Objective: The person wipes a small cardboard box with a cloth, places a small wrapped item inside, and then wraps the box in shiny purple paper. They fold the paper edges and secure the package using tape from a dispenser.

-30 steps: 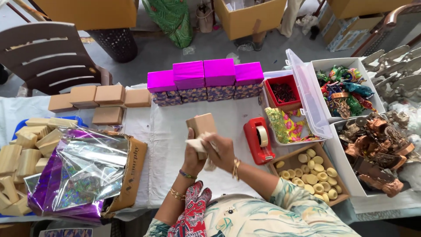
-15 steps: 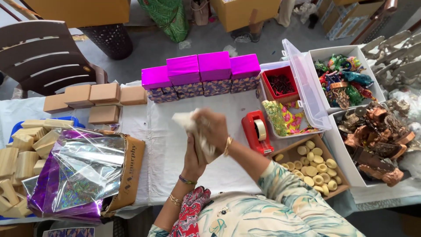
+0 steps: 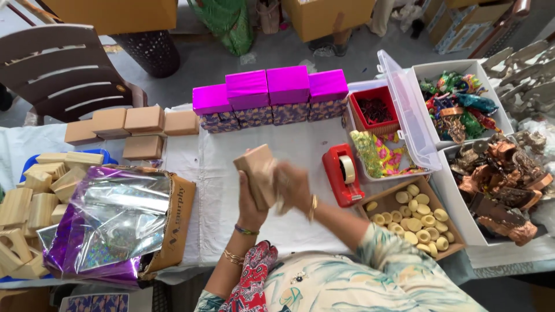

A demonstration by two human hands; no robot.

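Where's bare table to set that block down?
The white cloth between the magenta boxes and both hands is free, left of the red tape dispenser. Crowded: the foil sheets on the left, the trays on the right.

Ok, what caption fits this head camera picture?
Both hands hold a small brown box above a white-covered table.

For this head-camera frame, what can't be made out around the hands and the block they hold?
- Right hand: motion-blurred in the head view; its fingers and whatever it presses on the wooden block cannot be told.
- Left hand: its fingers are hidden behind the block.
- Block's far face: turned away from the camera.
- Red basket: its dark contents are too small to identify.
- Metal figurines: cut off by the right edge.
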